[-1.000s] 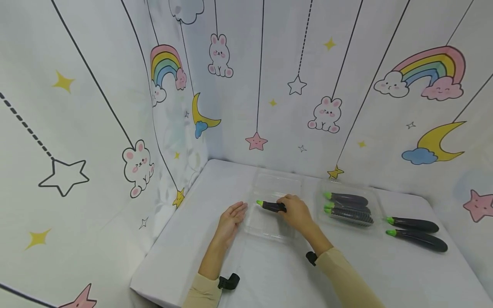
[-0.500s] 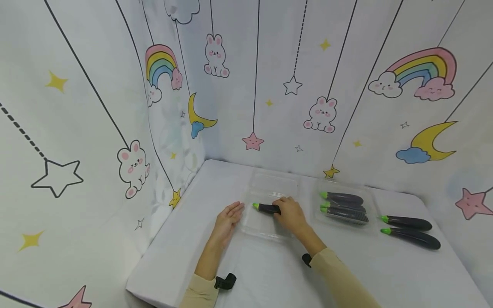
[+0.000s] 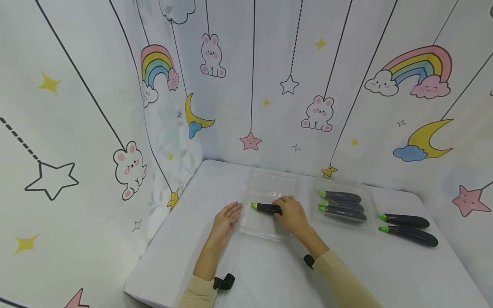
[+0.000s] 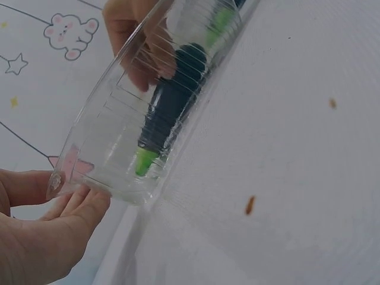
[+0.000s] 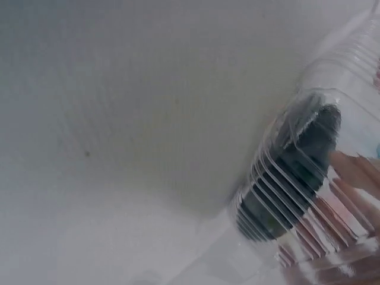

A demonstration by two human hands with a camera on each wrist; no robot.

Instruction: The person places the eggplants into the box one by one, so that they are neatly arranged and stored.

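Note:
A clear plastic container (image 3: 265,233) with ribbed walls lies on the white table. My left hand (image 3: 225,222) is at its left side; in the left wrist view the thumb and fingers pinch the rim at a corner. Inside it lies a dark eggplant (image 3: 265,208) with a bright green stem end pointing left. From above, my right hand (image 3: 291,216) grips the eggplant's right part, which it hides in the head view. Through the ribbed wall, the right wrist view shows the eggplant's dark rounded end (image 5: 285,178) beside the fingers (image 5: 359,178).
To the right stands a second clear container (image 3: 371,209) holding several eggplants. Two loose eggplants (image 3: 404,220) lie at the table's right side. A printed curtain (image 3: 231,102) with rabbits and rainbows rises behind and left of the white table (image 3: 269,273).
The right hand has lowered the eggplant slightly inside the container, and over the last half second it barely moves. The left hand keeps its place. The head view has shifted slightly rightward.

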